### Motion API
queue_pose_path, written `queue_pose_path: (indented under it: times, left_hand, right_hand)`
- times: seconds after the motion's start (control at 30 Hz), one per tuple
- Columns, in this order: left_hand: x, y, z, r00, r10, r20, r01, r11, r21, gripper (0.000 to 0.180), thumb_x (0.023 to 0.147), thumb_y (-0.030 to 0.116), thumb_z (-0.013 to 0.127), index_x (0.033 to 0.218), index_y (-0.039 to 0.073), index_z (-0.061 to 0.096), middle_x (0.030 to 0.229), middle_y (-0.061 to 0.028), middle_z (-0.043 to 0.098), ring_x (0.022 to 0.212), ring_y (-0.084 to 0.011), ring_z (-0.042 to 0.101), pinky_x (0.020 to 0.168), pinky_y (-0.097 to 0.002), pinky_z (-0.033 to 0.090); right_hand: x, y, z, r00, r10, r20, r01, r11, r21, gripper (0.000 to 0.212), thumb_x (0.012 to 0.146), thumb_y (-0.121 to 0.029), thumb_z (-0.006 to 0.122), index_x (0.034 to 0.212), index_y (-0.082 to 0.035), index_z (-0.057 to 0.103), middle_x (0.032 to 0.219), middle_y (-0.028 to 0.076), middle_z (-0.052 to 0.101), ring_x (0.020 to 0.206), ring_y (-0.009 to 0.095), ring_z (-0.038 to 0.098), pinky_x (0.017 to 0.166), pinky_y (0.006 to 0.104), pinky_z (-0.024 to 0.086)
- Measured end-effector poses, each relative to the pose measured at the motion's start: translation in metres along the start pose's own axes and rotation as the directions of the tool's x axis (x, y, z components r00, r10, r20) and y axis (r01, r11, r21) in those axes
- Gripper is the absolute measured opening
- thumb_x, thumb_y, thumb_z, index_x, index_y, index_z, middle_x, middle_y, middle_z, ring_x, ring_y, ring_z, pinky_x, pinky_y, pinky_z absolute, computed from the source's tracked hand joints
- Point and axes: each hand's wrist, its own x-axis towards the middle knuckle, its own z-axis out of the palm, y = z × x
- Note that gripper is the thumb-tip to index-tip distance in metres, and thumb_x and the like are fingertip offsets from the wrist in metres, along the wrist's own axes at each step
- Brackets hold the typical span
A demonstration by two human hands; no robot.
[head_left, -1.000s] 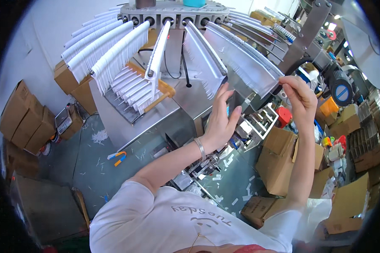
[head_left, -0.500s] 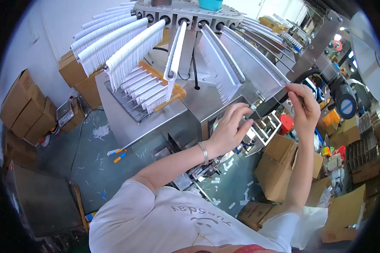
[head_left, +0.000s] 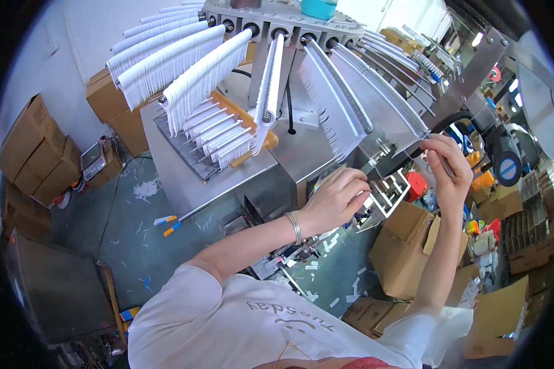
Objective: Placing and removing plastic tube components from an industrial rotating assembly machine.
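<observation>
My right hand is closed in a pinch at the outer end of a rod hung with thin translucent strips. What lies between its fingertips is too small to make out. Lower and further left, my left hand has its thumb and fingers drawn together; anything inside them is hidden. It is just below the free ends of another hanging row of translucent strips. Both rows belong to a round metal rack with rods radiating outward. More rods on its left carry dense rows of thin white strips.
Below the rack is a metal table with an orange-edged tray of white strips on rods. A white metal frame stands beneath my hands. Cardboard boxes are at the right, more boxes at the left. White scraps litter the floor.
The rack appears slightly further right and lower in view. My left hand has dropped a little and its fingers have drawn closer together. My right hand stays at the rod's end.
</observation>
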Motion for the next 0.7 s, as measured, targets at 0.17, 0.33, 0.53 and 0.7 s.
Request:
queue_pose_path:
  times: [0.17, 0.33, 0.53, 0.7]
  left_hand:
    - [0.012, 0.009, 0.002, 0.996, -0.082, 0.041, 0.087, 0.988, -0.131, 0.016, 0.086, 0.010, 0.060, 0.099, 0.001, 0.059, 0.087, -0.0103, 0.059, 0.081, -0.0254, 0.059, 0.070, -0.0335, 0.048]
    - [0.059, 0.053, 0.015, 0.950, -0.102, 0.294, 0.214, 0.900, -0.380, 0.036, 0.092, 0.014, 0.055, 0.125, 0.002, 0.048, 0.081, -0.0091, 0.062, 0.068, -0.0146, 0.059, 0.061, -0.0293, 0.046]
    - [0.090, 0.054, 0.028, 0.967, -0.175, 0.186, 0.253, 0.761, -0.598, 0.061, 0.094, 0.013, 0.051, 0.141, -0.001, 0.015, 0.090, -0.0056, 0.053, 0.067, -0.0090, 0.053, 0.057, -0.0242, 0.043]
    - [0.088, 0.057, 0.030, 0.969, -0.175, 0.174, 0.245, 0.606, -0.757, 0.060, 0.091, 0.013, 0.053, 0.139, 0.000, 0.019, 0.088, -0.0099, 0.057, 0.073, -0.0173, 0.058, 0.062, -0.0298, 0.045]
  right_hand:
    - [0.000, 0.004, 0.007, 1.000, 0.003, -0.026, -0.001, 0.998, 0.060, 0.013, 0.089, -0.005, 0.057, 0.098, 0.002, 0.064, 0.096, 0.008, 0.063, 0.092, 0.017, 0.056, 0.080, 0.0267, 0.042]
    - [-0.004, 0.001, -0.004, 0.996, 0.092, -0.022, -0.091, 0.994, 0.062, 0.016, 0.089, -0.005, 0.057, 0.101, 0.002, 0.064, 0.097, 0.007, 0.060, 0.090, 0.016, 0.054, 0.078, 0.0264, 0.042]
    - [-0.005, -0.006, 0.000, 0.995, 0.032, -0.099, -0.032, 0.999, -0.004, 0.016, 0.086, -0.003, 0.059, 0.100, 0.001, 0.066, 0.093, 0.006, 0.056, 0.088, 0.016, 0.052, 0.077, 0.0248, 0.041]
    - [-0.009, 0.000, 0.011, 0.965, 0.185, -0.188, -0.137, 0.961, 0.240, 0.014, 0.088, -0.004, 0.059, 0.098, 0.003, 0.066, 0.094, 0.007, 0.060, 0.089, 0.015, 0.054, 0.080, 0.0243, 0.041]
